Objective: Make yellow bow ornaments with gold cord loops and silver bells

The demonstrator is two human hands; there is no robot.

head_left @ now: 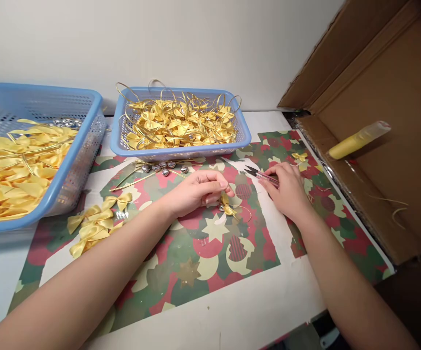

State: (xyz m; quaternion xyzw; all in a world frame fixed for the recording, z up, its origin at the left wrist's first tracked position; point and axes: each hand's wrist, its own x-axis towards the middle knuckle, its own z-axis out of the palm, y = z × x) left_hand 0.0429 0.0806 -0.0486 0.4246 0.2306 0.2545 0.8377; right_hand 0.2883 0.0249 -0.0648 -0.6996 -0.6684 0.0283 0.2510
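My left hand (pixel 203 192) is closed, its thumb and fingers pinching a small yellow ribbon bow (pixel 228 208). A silver bell (pixel 221 207) and a thin gold cord hang with this bow, low over the patterned sheet. To the right, my right hand (pixel 286 189) is wrapped round thread snips (pixel 260 174), whose dark blades point left towards my left hand. Loose silver bells (pixel 165 171) and gold cords (pixel 132 183) lie beyond my left hand. Several yellow bows (pixel 95 221) are piled left of my left forearm.
A blue basket (pixel 181 151) of finished-looking bows with gold loops stands at the back. Another blue basket (pixel 52 204) with ribbons, cords and bells is at left. Cardboard (pixel 374 194) walls the right side, with a yellow-filled tube (pixel 358 141) sticking out. One bow (pixel 299 156) lies near it.
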